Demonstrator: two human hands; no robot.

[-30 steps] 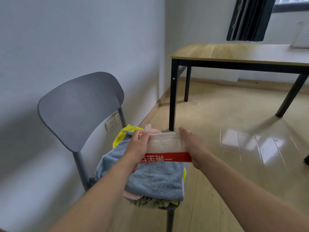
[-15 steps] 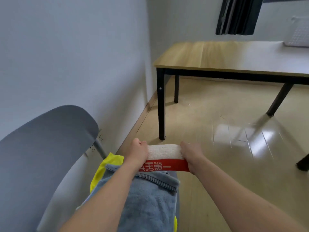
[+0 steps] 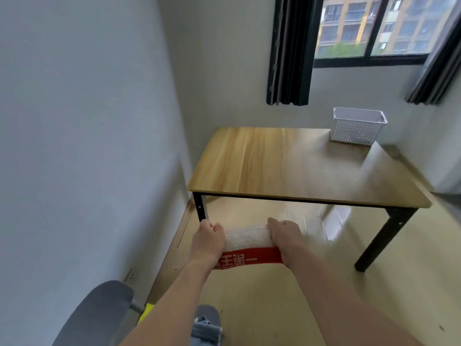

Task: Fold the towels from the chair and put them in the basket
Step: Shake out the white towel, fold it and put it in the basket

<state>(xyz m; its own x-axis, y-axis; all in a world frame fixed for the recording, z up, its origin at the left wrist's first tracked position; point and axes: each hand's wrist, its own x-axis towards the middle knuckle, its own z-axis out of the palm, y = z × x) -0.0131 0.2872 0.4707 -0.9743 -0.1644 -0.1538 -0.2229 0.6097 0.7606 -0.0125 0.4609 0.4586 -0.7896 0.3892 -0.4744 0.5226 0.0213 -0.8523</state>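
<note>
Towel [image 3: 247,239] — red band, white characters

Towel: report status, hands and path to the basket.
Left hand and right hand each grip an end of the folded towel. Basket on far corner of table. Nothing between.

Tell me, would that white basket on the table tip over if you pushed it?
The white perforated plastic basket probably slides rather than tips: it sits flat on the smooth wooden table. It looks light, since its walls are thin and full of holes. It seems stiff.
</note>
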